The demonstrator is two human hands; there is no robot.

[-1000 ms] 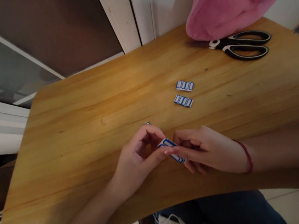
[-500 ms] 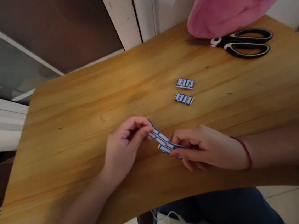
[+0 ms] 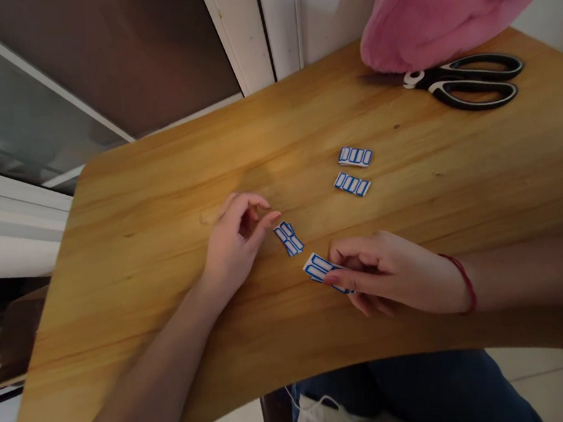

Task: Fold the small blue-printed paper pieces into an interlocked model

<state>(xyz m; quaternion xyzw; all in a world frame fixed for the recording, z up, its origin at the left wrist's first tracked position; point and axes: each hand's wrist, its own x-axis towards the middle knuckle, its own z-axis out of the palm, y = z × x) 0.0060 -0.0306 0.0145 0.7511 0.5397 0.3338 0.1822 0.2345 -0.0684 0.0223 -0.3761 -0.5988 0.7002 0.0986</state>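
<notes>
Between the thumb and fingers of my right hand (image 3: pixel 386 274) is a small stack of blue-bordered white label stickers (image 3: pixel 321 266); the hand is closed on it and hides its right end. My left hand (image 3: pixel 237 239) is open, thumb and forefinger slightly apart, with nothing seen between them. Just right of its fingertips, a few loose label pieces (image 3: pixel 289 238) lie overlapping on the wooden table (image 3: pixel 161 217). Farther back are two small piles of the same labels, an upper pile (image 3: pixel 355 156) and a lower pile (image 3: pixel 352 184).
Black-handled scissors (image 3: pixel 474 82) lie at the back right, blades partly under a pink plush cloth (image 3: pixel 422 15). A sliding door frame (image 3: pixel 243 34) borders the far edge. The table's near edge curves above my lap (image 3: pixel 431 390).
My left hand has let go of the label pieces, which now lie on the table, and its fingers have parted. My right hand keeps its stack. The view shifted slightly.
</notes>
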